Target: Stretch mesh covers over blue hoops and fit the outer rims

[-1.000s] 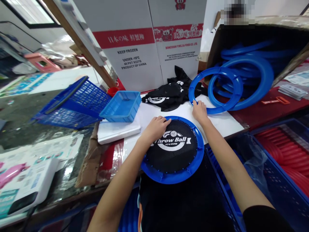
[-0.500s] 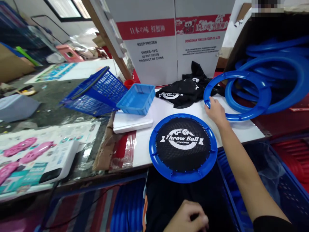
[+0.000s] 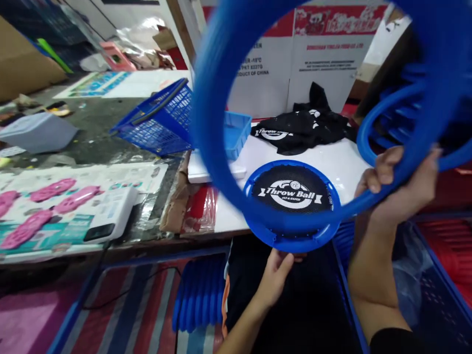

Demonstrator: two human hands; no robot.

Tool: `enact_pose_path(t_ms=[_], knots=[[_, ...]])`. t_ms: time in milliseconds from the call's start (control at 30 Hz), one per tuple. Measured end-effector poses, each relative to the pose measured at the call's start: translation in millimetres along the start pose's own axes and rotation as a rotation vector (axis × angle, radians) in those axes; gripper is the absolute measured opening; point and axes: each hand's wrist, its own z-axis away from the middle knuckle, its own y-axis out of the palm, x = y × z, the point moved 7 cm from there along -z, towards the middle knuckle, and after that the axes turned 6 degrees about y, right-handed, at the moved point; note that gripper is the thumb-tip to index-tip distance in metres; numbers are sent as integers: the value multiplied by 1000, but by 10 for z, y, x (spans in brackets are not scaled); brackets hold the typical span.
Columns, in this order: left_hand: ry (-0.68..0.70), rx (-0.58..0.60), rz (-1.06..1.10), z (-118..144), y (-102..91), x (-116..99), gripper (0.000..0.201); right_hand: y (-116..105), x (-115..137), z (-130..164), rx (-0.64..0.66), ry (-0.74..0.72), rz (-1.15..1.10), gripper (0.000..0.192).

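Note:
My right hand (image 3: 401, 184) grips a plain blue plastic ring (image 3: 209, 113), its fingers wrapped round the lower right part. The ring is raised close to the camera, tilted and blurred. Through its opening I see a round throw-ball net disc (image 3: 293, 192) with a blue rim and black mesh printed "Throw Ball", lying at the front edge of the white tabletop. My left hand (image 3: 275, 278) is closed at the near edge of that disc's rim, its fingers partly hidden under it. Behind the disc lie black printed mesh pieces (image 3: 306, 125) in a heap.
At right, a dark box holds several blue rings (image 3: 391, 105). Left of the disc are a light-blue tray (image 3: 241, 130), a blue basket (image 3: 162, 123) and a white slab (image 3: 199, 167). A large carton (image 3: 306, 64) stands behind. Stacked blue rings (image 3: 201, 295) sit below the table.
My right hand has lifted the blue ring from beside the box up towards the camera. My left hand has moved forward from my lap to the disc's near rim.

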Motion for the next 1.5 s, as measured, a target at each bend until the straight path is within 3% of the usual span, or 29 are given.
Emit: enact_pose_path(t_ms=[100, 167, 233, 333, 467, 600, 700, 800, 867, 933, 1000, 1100, 1267, 1500], knots=[[7, -31, 77, -55, 16, 180, 88, -131, -313, 291, 3, 392, 5, 23], [2, -77, 114, -30, -11, 287, 99, -308, -501, 464, -31, 529, 20, 23], [-11, -125, 88, 33, -55, 346, 92, -477, -665, 579, -37, 609, 34, 25], [1, -123, 59, 93, -49, 308, 88, -704, -807, 614, -46, 628, 124, 30], [82, -92, 44, 18, 75, 88, 95, -874, -816, 495, -33, 670, 259, 38], [143, -129, 37, -86, 201, -157, 90, -942, -723, 305, 158, 825, 421, 39], [187, -98, 74, -137, 346, -375, 79, -1012, -553, 66, 362, 708, 714, 45], [237, -38, 98, -178, 532, -632, 60, -884, -321, -71, 609, 348, 1131, 38], [264, 9, 135, -203, 670, -783, 53, -651, -163, 7, 761, 130, 1254, 33], [278, 52, 174, -223, 794, -889, 53, -354, -54, 212, 966, 64, 1209, 34], [285, 53, 202, -238, 848, -947, 61, -78, 27, 427, 1154, 94, 1110, 41], [268, 57, 242, -259, 810, -980, 72, 195, 148, 513, 1229, 71, 1034, 45], [175, 257, 254, -259, 691, -1054, 75, 369, 241, 391, 1276, 71, 956, 44], [240, 131, 312, -221, 605, -1195, 64, 464, 294, 273, 1239, 130, 933, 38]])
